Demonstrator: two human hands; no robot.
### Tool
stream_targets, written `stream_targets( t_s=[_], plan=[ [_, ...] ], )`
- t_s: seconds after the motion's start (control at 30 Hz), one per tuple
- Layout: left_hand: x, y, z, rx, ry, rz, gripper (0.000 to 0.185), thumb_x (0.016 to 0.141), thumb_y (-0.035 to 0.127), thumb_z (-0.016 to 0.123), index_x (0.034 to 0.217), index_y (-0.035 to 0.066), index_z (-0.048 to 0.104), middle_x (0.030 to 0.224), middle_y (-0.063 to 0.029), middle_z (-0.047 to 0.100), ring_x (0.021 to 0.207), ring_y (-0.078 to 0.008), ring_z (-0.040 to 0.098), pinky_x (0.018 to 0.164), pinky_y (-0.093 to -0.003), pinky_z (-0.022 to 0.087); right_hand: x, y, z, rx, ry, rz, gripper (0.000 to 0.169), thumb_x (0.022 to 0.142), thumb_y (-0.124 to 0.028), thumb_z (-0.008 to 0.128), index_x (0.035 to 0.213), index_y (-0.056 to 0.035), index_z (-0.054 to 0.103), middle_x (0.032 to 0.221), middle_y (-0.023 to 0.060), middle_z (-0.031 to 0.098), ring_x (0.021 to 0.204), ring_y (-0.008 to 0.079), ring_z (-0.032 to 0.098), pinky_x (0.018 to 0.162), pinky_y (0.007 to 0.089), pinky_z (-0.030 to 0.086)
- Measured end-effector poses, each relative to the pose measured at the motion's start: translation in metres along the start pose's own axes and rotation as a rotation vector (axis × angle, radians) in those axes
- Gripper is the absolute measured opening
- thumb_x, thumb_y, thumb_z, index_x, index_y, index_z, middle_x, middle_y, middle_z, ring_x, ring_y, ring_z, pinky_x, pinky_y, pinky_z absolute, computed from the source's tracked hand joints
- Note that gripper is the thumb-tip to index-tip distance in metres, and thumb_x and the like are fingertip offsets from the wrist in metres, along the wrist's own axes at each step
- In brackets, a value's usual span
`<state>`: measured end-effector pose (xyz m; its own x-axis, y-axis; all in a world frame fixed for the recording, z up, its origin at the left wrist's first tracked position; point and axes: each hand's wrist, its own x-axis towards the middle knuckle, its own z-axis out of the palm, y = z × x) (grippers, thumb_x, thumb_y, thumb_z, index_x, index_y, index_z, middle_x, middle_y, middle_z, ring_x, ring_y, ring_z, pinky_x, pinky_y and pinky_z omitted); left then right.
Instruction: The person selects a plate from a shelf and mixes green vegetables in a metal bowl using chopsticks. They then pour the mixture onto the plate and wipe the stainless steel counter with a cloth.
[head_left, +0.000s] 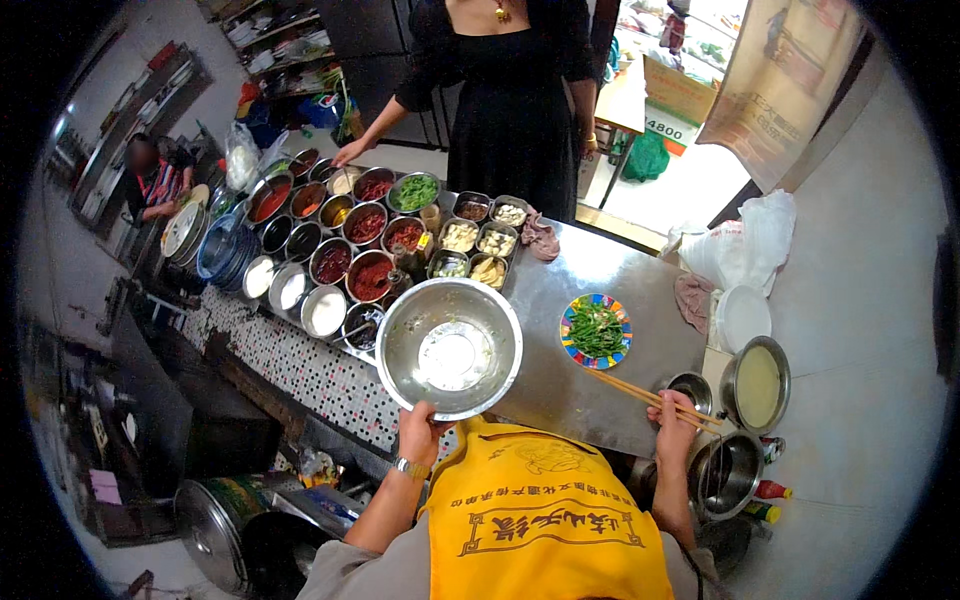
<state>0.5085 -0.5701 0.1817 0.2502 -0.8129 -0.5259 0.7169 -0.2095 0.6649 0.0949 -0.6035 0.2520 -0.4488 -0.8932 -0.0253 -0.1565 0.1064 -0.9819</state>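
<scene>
My left hand (421, 433) grips the near rim of a large stainless steel mixing bowl (397, 356), which has small food bits on its inner wall. In my right hand (671, 427) is a pair of long wooden chopsticks (626, 388), their tips pointing left towards a colourful plate. That plate (565, 352) lies on the steel worktop (600, 274) and holds a heap of chopped green vegetables (596, 328). A small steel bowl (688, 386) stands just beyond my right hand.
Many steel pots of seasonings (325, 311) and square containers (487, 271) stand left. At right are a bowl of pale liquid (757, 384), another steel bowl (724, 480) and cloths (694, 301). A person in black (510, 112) stands across the counter; another person (161, 184) is at far left.
</scene>
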Motion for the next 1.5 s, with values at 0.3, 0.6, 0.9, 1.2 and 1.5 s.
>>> stream_targets(
  t_s=[0.3,0.6,0.9,1.2,1.5],
  plan=[
    [0.016,-0.007,-0.010,0.014,-0.043,-0.082,0.036,0.086,0.007,0.048,0.121,0.002,0.053,0.102,-0.0098,0.065,0.079,-0.0214,0.067,0.064,-0.0371,0.061,-0.005,0.005,-0.004,0.045,0.038,-0.003,0.021,0.099,-0.016,0.060,0.105,0.0040,0.063,0.087,0.0095,0.066,0.070,0.0158,0.067,0.062,0.0285,0.055],
    [0.013,-0.004,0.010,0.077,-0.024,-0.071,0.034,0.085,0.011,0.051,0.118,0.003,0.055,0.103,-0.0095,0.066,0.081,-0.0219,0.067,0.060,-0.0359,0.058,-0.006,-0.002,-0.011,0.122,0.083,0.044,0.020,0.100,-0.016,0.059,0.104,0.0033,0.063,0.089,0.0095,0.066,0.070,0.0168,0.067,0.061,0.0288,0.055],
    [0.017,-0.014,0.014,0.058,-0.076,-0.064,0.029,0.087,0.009,0.050,0.115,0.002,0.054,0.091,-0.0059,0.061,0.072,-0.0206,0.065,0.060,-0.0368,0.061,-0.008,-0.006,-0.016,0.500,-0.032,0.115,0.021,0.102,-0.021,0.056,0.104,-0.0010,0.063,0.087,0.0069,0.064,0.073,0.0182,0.064,0.068,0.0327,0.053],
    [0.025,-0.031,0.019,0.154,-0.079,-0.109,0.026,0.086,0.011,0.051,0.111,0.003,0.055,0.095,-0.0092,0.066,0.075,-0.0241,0.066,0.058,-0.0378,0.058,-0.017,-0.016,0.028,0.669,-0.487,0.252,0.038,0.104,-0.023,0.043,0.119,0.0059,0.061,0.110,0.0182,0.067,0.097,0.0301,0.069,0.086,0.0390,0.056],
    [0.033,-0.041,0.006,0.149,-0.137,-0.145,0.034,0.086,0.006,0.049,0.120,0.005,0.049,0.105,-0.0077,0.061,0.086,-0.0229,0.065,0.070,-0.0414,0.059,-0.023,-0.006,0.052,0.440,-0.676,0.270,0.048,0.108,-0.029,0.035,0.130,0.0097,0.054,0.125,0.0213,0.061,0.114,0.0285,0.064,0.093,0.0360,0.054]
  ],
)
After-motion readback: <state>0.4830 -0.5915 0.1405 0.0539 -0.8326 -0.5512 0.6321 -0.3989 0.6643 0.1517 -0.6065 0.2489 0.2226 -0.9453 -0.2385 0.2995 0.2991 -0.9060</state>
